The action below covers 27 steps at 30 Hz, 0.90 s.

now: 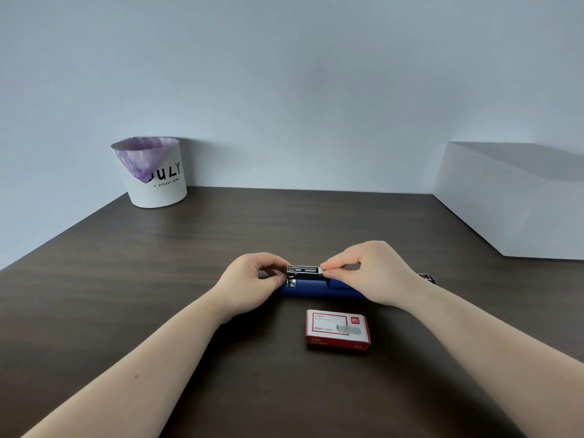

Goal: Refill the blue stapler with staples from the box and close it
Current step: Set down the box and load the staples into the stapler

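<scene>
The blue stapler (319, 290) lies lengthwise across the dark wooden table (158, 279), its blue base flat and its metal magazine raised above it. My left hand (252, 279) grips the stapler's left end. My right hand (369, 271) pinches the magazine's right part between thumb and fingers, possibly with staples that I cannot make out. The red and white staple box (337, 329) lies shut on the table just in front of the stapler, nearer to me.
A white paper bin (155, 175) with a purple liner stands at the table's back left by the wall. A large white box (512, 200) fills the back right corner.
</scene>
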Available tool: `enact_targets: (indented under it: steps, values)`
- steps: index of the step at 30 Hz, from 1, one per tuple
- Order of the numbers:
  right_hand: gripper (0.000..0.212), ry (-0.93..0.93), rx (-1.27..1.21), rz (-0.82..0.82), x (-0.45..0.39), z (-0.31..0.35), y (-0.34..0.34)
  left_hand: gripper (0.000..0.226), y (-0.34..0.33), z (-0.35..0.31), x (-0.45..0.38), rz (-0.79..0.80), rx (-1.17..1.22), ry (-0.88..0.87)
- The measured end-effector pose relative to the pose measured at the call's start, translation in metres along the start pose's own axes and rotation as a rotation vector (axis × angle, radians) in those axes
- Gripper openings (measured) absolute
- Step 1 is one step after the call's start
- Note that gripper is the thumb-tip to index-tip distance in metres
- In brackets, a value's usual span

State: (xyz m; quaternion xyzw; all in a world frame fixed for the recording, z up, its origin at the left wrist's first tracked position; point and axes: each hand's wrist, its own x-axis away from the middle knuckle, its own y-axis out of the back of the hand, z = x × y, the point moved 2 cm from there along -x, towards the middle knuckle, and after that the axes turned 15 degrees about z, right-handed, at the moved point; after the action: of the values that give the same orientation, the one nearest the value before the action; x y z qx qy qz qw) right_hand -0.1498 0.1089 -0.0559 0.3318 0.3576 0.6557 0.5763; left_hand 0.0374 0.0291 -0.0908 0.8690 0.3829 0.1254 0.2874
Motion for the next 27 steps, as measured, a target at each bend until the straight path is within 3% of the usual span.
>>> enact_targets:
  steps: [13,21,24,27]
  values:
    - [0.016,0.009,-0.002,-0.037,-0.004,-0.003,-0.003,0.024,0.001,-0.002,0.001,0.011,-0.03,-0.012]
    - [0.028,0.039,0.143,0.077,-0.009,0.003,-0.008,0.024,-0.001,-0.003,0.002,0.004,-0.069,-0.011]
    - [0.029,0.093,0.055,0.024,-0.006,0.001,-0.006,0.022,0.0,-0.001,0.002,0.008,-0.059,-0.005]
    - [0.014,0.122,0.136,-0.108,-0.002,-0.01,0.001,0.02,0.001,0.0,0.002,0.007,-0.054,-0.004]
